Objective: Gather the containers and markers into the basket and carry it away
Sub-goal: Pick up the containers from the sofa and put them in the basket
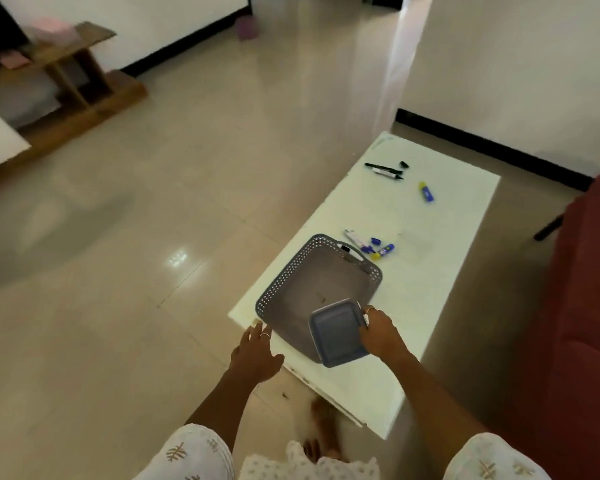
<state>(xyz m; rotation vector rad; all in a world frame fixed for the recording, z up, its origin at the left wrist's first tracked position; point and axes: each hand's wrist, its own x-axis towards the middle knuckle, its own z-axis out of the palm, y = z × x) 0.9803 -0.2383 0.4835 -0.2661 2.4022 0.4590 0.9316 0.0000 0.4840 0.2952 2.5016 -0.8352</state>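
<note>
Grey perforated basket [317,292] sits at table [430,282] near edge, looks light stiff plastic, I'd lift by its far handle; right hand [381,332] pinches a small blue container [338,332] over it, left hand [255,355] spread, holding nothing

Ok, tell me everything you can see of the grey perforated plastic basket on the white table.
The grey perforated plastic basket is a shallow rectangular tray with rounded corners, hole-patterned walls and a cut-out handle at its far end. It sits upright at the near left corner of the white table, turned at an angle to the edges. Its floor looks nearly bare. The right hand holds a small blue-grey plastic container over its near right corner. The left hand, fingers straight, is at its near left edge; contact is unclear.
</note>
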